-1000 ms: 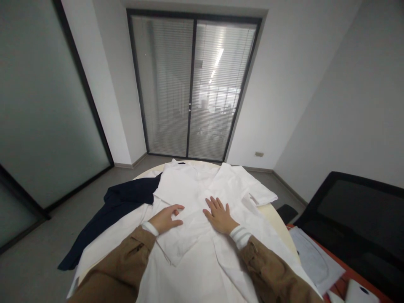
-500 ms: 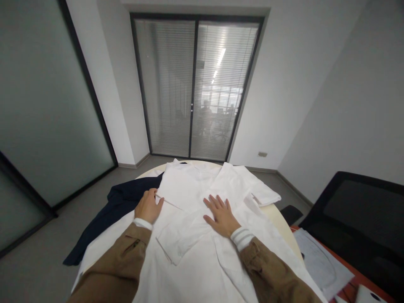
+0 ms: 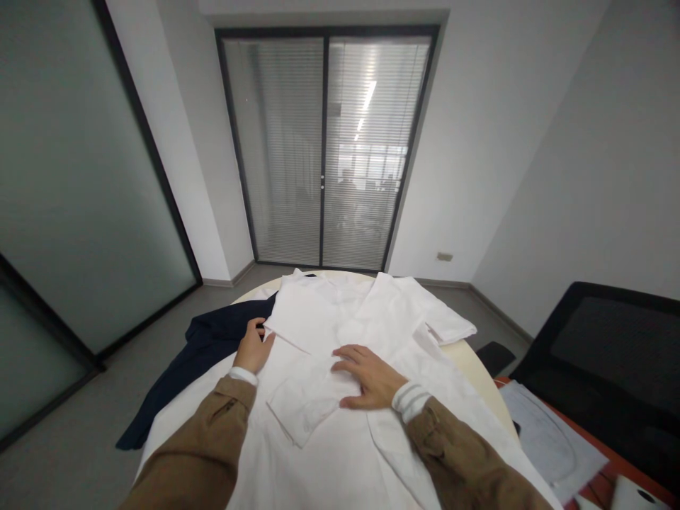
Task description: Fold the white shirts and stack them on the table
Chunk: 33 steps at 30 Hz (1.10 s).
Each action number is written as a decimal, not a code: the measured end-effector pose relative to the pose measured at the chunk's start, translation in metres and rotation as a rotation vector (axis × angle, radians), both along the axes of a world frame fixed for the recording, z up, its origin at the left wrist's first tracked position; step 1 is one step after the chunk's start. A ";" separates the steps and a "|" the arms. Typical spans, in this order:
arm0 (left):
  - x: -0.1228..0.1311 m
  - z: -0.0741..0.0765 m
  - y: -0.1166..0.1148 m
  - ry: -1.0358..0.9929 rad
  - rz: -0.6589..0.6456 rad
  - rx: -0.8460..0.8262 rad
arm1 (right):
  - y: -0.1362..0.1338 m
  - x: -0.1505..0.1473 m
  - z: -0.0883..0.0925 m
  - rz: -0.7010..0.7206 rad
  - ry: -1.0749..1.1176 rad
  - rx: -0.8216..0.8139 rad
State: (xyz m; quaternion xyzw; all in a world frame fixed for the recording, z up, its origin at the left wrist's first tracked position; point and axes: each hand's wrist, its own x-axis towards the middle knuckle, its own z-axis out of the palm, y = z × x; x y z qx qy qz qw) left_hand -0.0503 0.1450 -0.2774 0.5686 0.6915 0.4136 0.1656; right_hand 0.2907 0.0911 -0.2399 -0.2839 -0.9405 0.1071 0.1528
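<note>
A white garment (image 3: 313,312) with short sleeves is spread over a round table (image 3: 481,375), one part folded across its middle. At its left edge my left hand (image 3: 255,348) has thumb and fingers apart, touching the cloth near a sleeve edge; whether it pinches any fabric is hard to make out. On the folded part in the middle rests my right hand (image 3: 369,379), fingers spread and curved, thumb apart, holding nothing. Dark navy cloth (image 3: 212,336) lies beyond my left hand and hangs over the table's left side.
At the right stands a black mesh chair (image 3: 610,354). Near it, a red surface (image 3: 600,439) bears papers (image 3: 547,439) and a white device at the bottom edge. Behind the table are glass doors with blinds (image 3: 324,149).
My right hand has turned and slid slightly down, its fingers now more curved and pointing left. My left hand stays at the garment's left edge. The view has shifted slightly.
</note>
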 end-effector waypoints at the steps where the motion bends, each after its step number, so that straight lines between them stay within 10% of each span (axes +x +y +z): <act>1: 0.001 0.000 0.000 -0.019 -0.004 0.013 | 0.000 0.000 -0.001 0.007 0.003 -0.015; 12: 0.015 0.011 -0.008 -0.038 -0.077 0.150 | 0.006 -0.040 0.031 -0.236 -0.001 -0.205; 22: 0.008 0.000 0.002 -0.095 -0.061 0.084 | -0.009 -0.063 -0.009 -0.169 -0.108 -0.140; 33: 0.035 0.062 -0.007 -0.063 -0.409 -0.098 | -0.007 -0.056 -0.012 -0.161 -0.026 -0.128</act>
